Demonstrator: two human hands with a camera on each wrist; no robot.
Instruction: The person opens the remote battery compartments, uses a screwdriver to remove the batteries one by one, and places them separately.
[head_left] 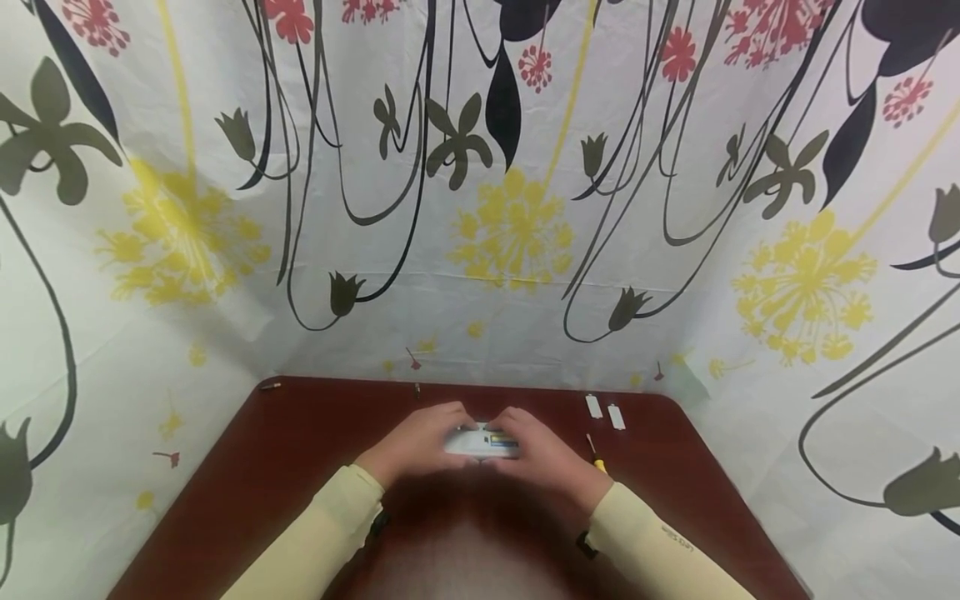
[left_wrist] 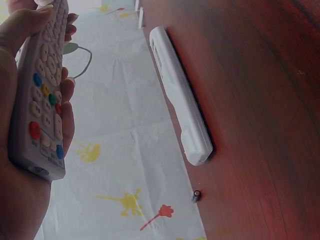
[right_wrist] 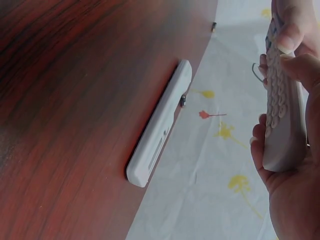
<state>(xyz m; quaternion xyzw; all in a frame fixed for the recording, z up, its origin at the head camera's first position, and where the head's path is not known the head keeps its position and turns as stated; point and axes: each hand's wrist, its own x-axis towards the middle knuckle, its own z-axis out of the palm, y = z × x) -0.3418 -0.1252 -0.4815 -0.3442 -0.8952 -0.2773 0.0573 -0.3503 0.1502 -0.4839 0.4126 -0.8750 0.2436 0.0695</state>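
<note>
Both hands hold one light-grey remote control (head_left: 465, 442) level above the table. The left hand (head_left: 423, 443) grips one end and the right hand (head_left: 546, 454) the other, fingers curled round its edges. Its back faces up in the head view, with a blue and yellow patch near the right hand. In the left wrist view its button side (left_wrist: 46, 100) shows red, blue, yellow and green keys. Thumbs lie on the button side in the right wrist view. Below and beyond it, a second white remote control (left_wrist: 182, 97) lies on the table; the hands mostly hide it in the head view.
Two small white covers (head_left: 594, 406) lie at the back right of the dark red table (head_left: 300, 467). A screwdriver (head_left: 598, 463) with a yellow handle is beside the right forearm. Small dark cylinders (head_left: 417, 389) lie near the back edge, before a flowered cloth (head_left: 480, 333).
</note>
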